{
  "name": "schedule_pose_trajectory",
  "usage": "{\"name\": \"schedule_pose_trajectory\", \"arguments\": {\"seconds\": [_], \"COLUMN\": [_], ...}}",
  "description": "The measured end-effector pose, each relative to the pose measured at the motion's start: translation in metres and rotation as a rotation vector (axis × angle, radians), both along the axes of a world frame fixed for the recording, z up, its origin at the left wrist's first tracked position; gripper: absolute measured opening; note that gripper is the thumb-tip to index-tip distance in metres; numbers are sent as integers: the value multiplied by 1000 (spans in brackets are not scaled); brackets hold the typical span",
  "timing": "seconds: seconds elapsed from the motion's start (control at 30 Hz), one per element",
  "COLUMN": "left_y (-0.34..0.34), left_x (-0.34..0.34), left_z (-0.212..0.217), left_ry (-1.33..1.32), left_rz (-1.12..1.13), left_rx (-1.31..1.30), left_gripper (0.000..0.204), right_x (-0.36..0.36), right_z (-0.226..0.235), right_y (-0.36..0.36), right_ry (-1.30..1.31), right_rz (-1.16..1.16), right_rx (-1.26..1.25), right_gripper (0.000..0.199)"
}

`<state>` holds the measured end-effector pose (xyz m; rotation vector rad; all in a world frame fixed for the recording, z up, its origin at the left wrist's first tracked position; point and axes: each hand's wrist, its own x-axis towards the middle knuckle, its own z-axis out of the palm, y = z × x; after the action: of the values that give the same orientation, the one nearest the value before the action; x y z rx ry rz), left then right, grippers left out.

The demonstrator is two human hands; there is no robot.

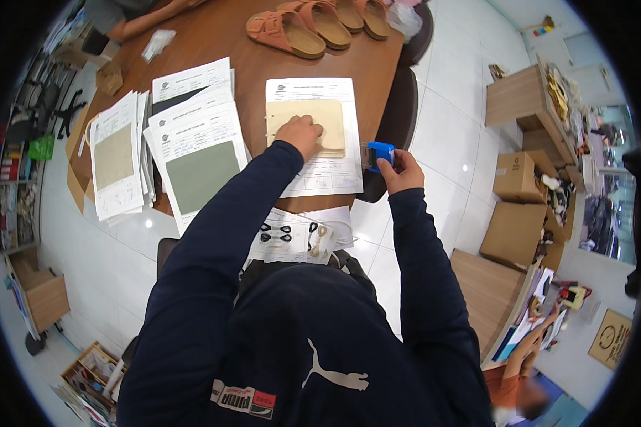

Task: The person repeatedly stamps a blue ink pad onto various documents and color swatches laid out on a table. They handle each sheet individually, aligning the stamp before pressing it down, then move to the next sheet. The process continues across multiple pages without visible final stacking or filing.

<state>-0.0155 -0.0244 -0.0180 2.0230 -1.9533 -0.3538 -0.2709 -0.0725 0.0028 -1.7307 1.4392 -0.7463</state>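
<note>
My left hand (300, 135) rests on top of a stack of beige material swatches (331, 117), its fingers spread and slightly bent. The stack lies on a printed paper form (320, 180) near the table's right edge. My right hand (404, 173) grips a blue self-inking stamp (381, 154). The stamp is held beside the right edge of the form, tilted on its side. Below the form, by my lap, are sample cards (281, 238) carrying small black and beige cord loops.
Piled sheets with a grey-green swatch (203, 176) and a tan swatch (114, 158) cover the left of the wooden table (253, 67). Orange-brown sandals (286, 34) line the far edge. Dark chairs (399, 107) stand at the right, cardboard boxes (513, 231) beyond. Other people are at upper left and lower right.
</note>
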Motion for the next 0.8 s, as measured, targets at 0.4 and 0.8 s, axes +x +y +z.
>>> {"name": "schedule_pose_trajectory", "arguments": {"seconds": [0.4,0.8], "left_y": [21,34], "left_x": [18,17], "left_z": [-20,-22], "left_ry": [734,831], "left_rz": [557,525], "left_rx": [-122,-158], "left_gripper": [18,19], "right_x": [69,120], "right_z": [15,17], "right_y": [-31,-42], "right_ry": [321,642], "right_rz": [44,50], "right_rx": [-38,-17], "right_gripper": [41,43]}}
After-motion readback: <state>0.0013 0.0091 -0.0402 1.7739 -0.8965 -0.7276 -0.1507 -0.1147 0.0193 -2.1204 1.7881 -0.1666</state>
